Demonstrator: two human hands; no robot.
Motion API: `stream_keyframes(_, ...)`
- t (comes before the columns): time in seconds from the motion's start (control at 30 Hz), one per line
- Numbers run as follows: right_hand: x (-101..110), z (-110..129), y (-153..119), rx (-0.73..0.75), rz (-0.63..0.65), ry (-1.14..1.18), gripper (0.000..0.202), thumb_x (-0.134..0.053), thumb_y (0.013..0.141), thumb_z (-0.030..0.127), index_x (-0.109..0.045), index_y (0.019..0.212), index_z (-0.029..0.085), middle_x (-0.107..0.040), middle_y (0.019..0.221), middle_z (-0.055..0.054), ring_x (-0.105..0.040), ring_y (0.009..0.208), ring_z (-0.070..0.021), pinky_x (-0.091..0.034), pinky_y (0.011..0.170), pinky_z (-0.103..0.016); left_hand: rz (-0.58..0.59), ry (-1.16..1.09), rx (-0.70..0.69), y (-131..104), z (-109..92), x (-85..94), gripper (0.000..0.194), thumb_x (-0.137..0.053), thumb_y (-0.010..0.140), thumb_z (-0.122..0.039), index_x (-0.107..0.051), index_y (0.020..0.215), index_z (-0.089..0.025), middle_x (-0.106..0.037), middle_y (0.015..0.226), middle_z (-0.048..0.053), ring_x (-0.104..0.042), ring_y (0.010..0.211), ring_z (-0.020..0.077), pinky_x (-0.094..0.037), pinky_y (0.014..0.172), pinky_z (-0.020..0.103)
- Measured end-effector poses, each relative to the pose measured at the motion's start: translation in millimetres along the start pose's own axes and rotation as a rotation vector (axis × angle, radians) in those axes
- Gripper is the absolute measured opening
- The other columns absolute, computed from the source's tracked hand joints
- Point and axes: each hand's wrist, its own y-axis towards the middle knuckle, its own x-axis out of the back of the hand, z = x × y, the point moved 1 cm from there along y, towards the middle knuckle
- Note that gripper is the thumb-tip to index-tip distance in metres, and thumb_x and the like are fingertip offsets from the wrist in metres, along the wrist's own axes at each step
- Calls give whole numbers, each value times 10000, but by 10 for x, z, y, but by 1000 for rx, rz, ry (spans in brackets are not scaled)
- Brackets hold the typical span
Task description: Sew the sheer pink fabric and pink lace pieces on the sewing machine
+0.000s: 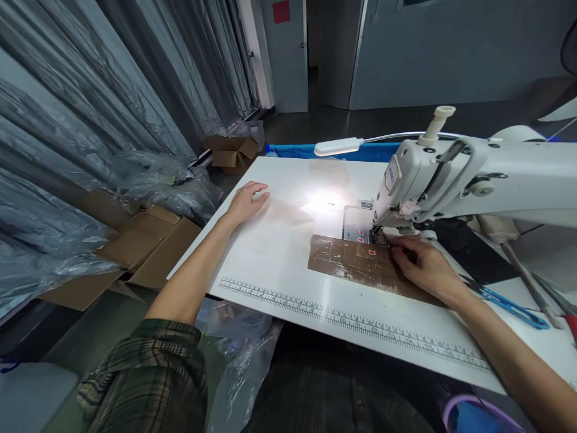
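My left hand (247, 201) rests at the left side of the white sewing table (270, 258), its fingers apart and holding nothing. On the right, my right hand (421, 264) lies over the brown taped strip (351, 260), with its fingertips curled together beside the presser foot (378, 236) of the white sewing machine (424, 174). Whatever those fingers pinch, if anything, is too small to make out. The brown strip lies flat in front of the metal needle plate (354, 225). Small red marks show on the plate and strip.
A white lamp (338, 146) lights the table. Blue-handled scissors (514, 307) lie right of my right wrist. A printed ruler (342, 316) runs along the front edge. Cardboard boxes (153, 240) and plastic sheeting (171, 180) are on the left. A purple-rimmed bin (451, 406) stands below.
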Motion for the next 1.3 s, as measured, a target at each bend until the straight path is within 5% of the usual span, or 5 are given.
stream_keyframes(0.47, -576, 1379, 285, 646, 277, 82, 340, -439, 997, 279, -630, 1213, 99, -649, 1212, -208, -621, 1125, -322, -554, 942, -520, 4, 168, 112, -285, 309, -63, 393, -425, 978, -241, -653, 1287, -156, -675, 1284, 114, -582, 1233, 272, -407, 1121, 448)
stream_keyframes(0.67, -311, 1232, 182, 647, 430, 137, 307, -424, 1028, 308, -592, 801, 189, -614, 820, -77, -578, 771, -197, -500, 681, -347, 52, 230, 111, -301, 323, -83, 410, -404, 1002, -302, -620, 1327, -175, -662, 1310, 108, -564, 1253, 272, -382, 1121, 446)
stream_keyframes(1.0, 428, 431, -568, 466, 356, -27, 350, -443, 1034, 310, -592, 733, 212, -578, 706, -39, -566, 687, -188, -426, 658, -342, -93, 199, -28, -296, 229, -119, 322, -516, 952, -301, -670, 1203, -170, -647, 1318, 123, -588, 1241, 267, -412, 1113, 453)
stream_keyframes(1.13, 625, 369, -615, 341, 307, 20, 353, -455, 1024, 356, -590, 721, 234, -565, 675, -33, -566, 646, -195, -415, 611, -346, -172, 67, -393, -359, -188, -236, 203, -559, 947, -296, -732, 944, -189, -753, 1020, 74, -701, 960, 213, -533, 909, 401)
stream_keyframes(1.3, 566, 480, -469, 313, 215, 54, 286, -471, 1007, 376, -691, 905, 226, -694, 899, -80, -661, 850, -235, -522, 745, -374, 131, -223, -879, -664, -996, -515, 171, -634, 923, -285, -723, 829, -173, -762, 827, 36, -707, 753, 146, -570, 701, 292)
